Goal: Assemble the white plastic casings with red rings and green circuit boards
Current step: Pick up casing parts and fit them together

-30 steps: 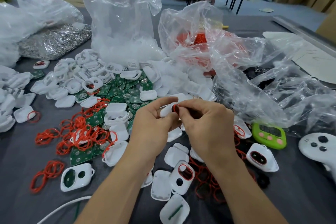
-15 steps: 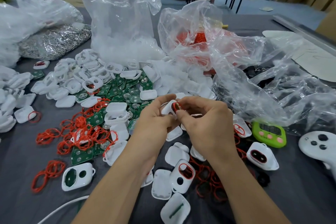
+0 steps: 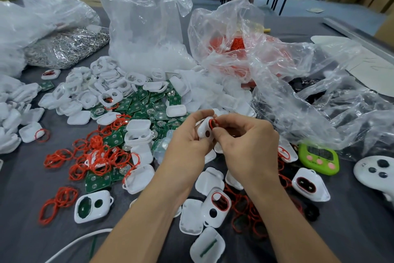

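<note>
Grey counter (image 3: 19, 188), warehouse clutter behind, parts heaped from 9 to 1 o'clock; the white casing (image 3: 204, 131) you're working on is dead centre, held off the counter. Your left hand (image 3: 185, 149) has its grip clamped round the casing body; your right hand (image 3: 249, 149) pinches the red ring (image 3: 213, 123) at the casing's upper opening. Hold the casing rigid with the left; seat one arc of the ring first, then walk a fingertip round; don't overstretch or it'll likely pop out; check against the ringed casing (image 3: 217, 205) at 6 o'clock. Hidden: your right fingertips cover most of the ring, so I can't tell how much is seated; the rim groove isn't visible; green circuit boards (image 3: 145, 102) lie at 10 o'clock, but I can't tell whether one is inside this casing.
</note>
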### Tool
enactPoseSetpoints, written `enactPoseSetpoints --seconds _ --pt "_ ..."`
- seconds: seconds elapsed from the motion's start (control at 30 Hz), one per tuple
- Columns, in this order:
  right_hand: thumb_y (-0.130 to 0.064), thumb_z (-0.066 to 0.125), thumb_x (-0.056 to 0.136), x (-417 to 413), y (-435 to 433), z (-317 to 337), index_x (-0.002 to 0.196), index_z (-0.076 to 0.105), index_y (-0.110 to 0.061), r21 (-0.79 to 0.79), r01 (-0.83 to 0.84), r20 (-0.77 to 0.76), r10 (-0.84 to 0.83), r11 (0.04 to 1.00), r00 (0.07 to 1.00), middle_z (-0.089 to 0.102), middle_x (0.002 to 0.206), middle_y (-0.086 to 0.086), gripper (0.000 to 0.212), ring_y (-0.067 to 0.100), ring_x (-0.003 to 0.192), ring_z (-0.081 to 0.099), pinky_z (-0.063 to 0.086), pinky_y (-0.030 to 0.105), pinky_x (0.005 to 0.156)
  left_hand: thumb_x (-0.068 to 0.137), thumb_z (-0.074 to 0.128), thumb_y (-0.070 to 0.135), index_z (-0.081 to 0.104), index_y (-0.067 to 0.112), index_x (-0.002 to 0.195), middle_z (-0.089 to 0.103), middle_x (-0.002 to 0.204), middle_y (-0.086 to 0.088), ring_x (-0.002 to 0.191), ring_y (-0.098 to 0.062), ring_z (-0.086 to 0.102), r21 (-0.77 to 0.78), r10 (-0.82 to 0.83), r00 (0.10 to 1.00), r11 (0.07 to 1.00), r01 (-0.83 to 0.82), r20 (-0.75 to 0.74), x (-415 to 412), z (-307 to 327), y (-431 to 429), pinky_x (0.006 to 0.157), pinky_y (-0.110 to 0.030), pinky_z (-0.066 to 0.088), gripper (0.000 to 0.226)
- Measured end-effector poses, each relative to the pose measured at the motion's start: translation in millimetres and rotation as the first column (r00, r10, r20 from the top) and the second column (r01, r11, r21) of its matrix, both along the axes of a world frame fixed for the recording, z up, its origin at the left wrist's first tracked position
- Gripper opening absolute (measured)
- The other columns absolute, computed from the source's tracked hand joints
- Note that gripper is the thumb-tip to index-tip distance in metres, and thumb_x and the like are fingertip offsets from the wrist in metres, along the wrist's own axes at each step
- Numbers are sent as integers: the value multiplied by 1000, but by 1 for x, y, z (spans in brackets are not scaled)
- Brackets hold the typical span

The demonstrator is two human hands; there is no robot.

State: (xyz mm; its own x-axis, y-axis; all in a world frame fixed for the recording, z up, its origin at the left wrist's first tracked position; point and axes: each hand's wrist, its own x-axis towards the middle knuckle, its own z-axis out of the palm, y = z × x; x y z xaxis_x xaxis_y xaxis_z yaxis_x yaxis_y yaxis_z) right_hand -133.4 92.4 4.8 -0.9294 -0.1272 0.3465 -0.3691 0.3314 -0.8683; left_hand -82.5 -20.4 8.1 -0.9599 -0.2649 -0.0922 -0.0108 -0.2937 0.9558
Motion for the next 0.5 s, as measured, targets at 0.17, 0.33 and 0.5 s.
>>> enactPoseSetpoints --seconds 0.17,0.33,0.5 --pt "-22 88 80 0 2 3 83 82 -33 -12 -21 25 21 1000 999 73 71 -28 14 -8 67 70 51 5 62 101 47 -12 62 21 120 67 112 -29 93 -28 59 -69 8 1000 998 -8 0 0 0 2 90 -50 49 41" --pt "-19 89 79 4 2 5 80 79 -38 -2 -12 9 12 1000 1000 67 65 -35 22 -9 64 69 49 4 60 97 45 -17 62 19 119 73 109 -18 98 -23 69 -58 -9 1000 998 7 -26 2 -1 3 91 -32 57 45" --pt "-19 86 82 11 -4 5 93 84 -27 46 7 -66 -4 999 998 63 70 -45 13 -11 70 68 48 3 66 69 54 -12 76 20 103 73 101 -13 90 -30 64 193 21 999 981 -15 -29 2 3 -3 79 -34 53 51"
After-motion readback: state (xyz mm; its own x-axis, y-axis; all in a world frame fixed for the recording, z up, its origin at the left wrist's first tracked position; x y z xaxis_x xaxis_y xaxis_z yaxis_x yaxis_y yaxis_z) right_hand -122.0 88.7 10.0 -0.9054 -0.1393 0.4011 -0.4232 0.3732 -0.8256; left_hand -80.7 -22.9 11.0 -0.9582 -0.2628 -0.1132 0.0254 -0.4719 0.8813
